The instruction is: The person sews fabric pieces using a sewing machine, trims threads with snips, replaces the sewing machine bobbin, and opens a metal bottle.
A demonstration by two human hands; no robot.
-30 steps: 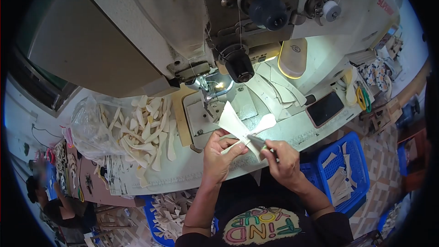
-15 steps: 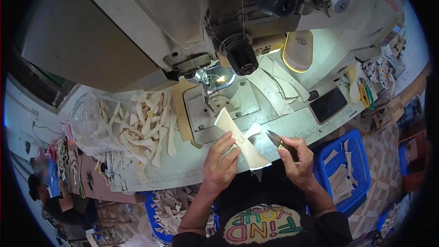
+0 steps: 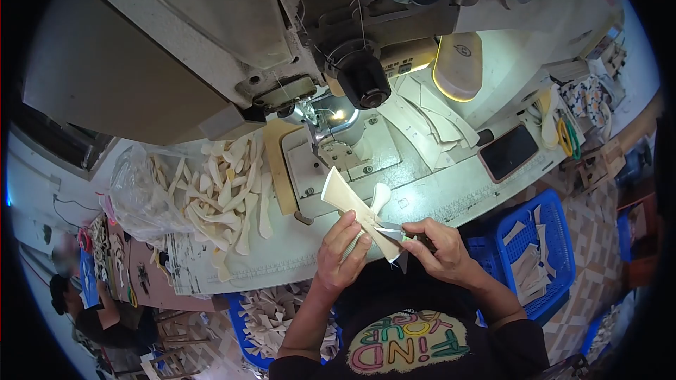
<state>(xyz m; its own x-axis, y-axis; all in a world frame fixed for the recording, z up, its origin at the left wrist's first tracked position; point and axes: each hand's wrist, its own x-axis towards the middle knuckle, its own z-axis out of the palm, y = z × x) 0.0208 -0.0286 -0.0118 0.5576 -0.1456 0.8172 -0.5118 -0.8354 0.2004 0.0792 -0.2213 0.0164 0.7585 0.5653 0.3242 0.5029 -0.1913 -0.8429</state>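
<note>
My left hand [image 3: 342,253] grips a cream fabric piece [image 3: 346,193] that flares at both ends, with a second pale rounded piece [image 3: 380,197] crossing behind it. Closed round a small metal thread snipper [image 3: 391,233] is my right hand [image 3: 440,250]; the blades lie against the middle of the fabric piece. Both hands are above the front edge of the sewing table, in front of the sewing machine's needle area [image 3: 331,130].
Cream pieces [image 3: 229,193] are heaped left beside a plastic bag [image 3: 137,190]. Flat pieces [image 3: 422,123] and a phone [image 3: 508,153] lie to the right. Blue baskets [image 3: 556,222] of pieces stand below. Another person [image 3: 105,320] sits at far left.
The fabric piece has been turned over to a smoother face. The snipper drew away to the right, then came back onto the fabric. The view has shifted slightly.
</note>
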